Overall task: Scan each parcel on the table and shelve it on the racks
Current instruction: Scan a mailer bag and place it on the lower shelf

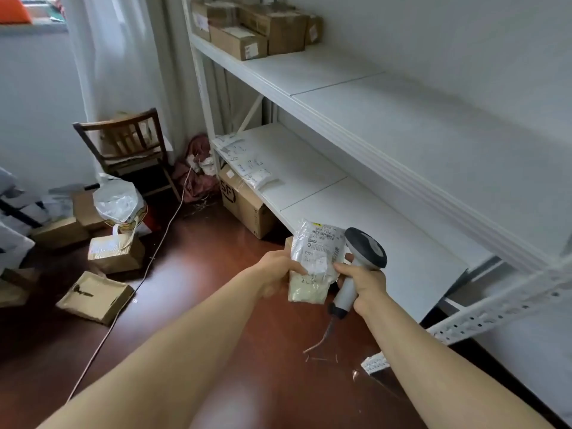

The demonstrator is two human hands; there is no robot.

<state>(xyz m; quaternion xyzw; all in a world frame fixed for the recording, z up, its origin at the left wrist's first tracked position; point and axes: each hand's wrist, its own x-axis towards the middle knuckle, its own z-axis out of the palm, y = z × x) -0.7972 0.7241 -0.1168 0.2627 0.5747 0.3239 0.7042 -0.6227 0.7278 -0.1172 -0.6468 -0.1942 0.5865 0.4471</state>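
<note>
A small clear plastic parcel (315, 258) with a printed white label is held upright in front of the white rack (365, 212). My left hand (277, 272) grips its left edge. My right hand (363, 284) is wrapped round the handle of a grey and white barcode scanner (362, 258), and its thumb touches the parcel's right edge. The scanner's head sits just right of the parcel. Several flat white parcels (247, 162) lie on the far end of the lower shelf. Cardboard boxes (257, 29) stand on the upper shelf's far end.
A large brown box (244, 205) stands on the floor under the rack. Cardboard parcels (114, 252) and a white sack (119, 201) lie on the floor to the left. A wooden chair (130, 144) stands by the curtain. A cable (139, 283) runs across the red-brown floor.
</note>
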